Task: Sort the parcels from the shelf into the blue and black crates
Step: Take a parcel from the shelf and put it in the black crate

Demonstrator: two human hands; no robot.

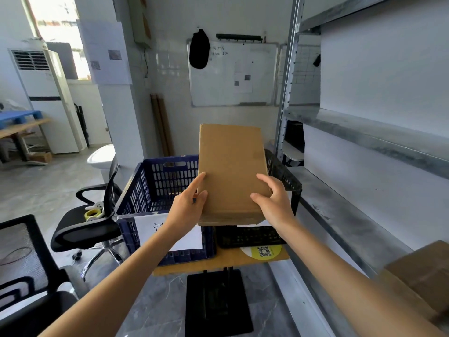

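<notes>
While more brown boxes [418, 276] sit close by on the low right end of the metal shelf [364, 215], waiting for their turn, one flat cardboard parcel [230, 171] is up in the air. Both arms reach out long and almost straight.

The left hand [188, 205] holds the parcel's left edge. Its pointing finger lies up along the side, its thumb is on top, and the other fingers are tucked under. The right hand [274, 203] grips the right edge, thumb on top and fingers curled round it.

The parcel hangs over the small wooden table [233, 260], right between the two crates, so I cannot tell which one it is for. The blue crate [155, 181] is on the left, and the part of its inside that shows has nothing in it. The black crate [281, 171] is on the right, mostly hidden behind the parcel, so I cannot say what is in it.

My guess is the job is not far along: this parcel has to go in, and the shelf boxes too. Far back, a whiteboard [233, 74] hangs on the wall.
</notes>
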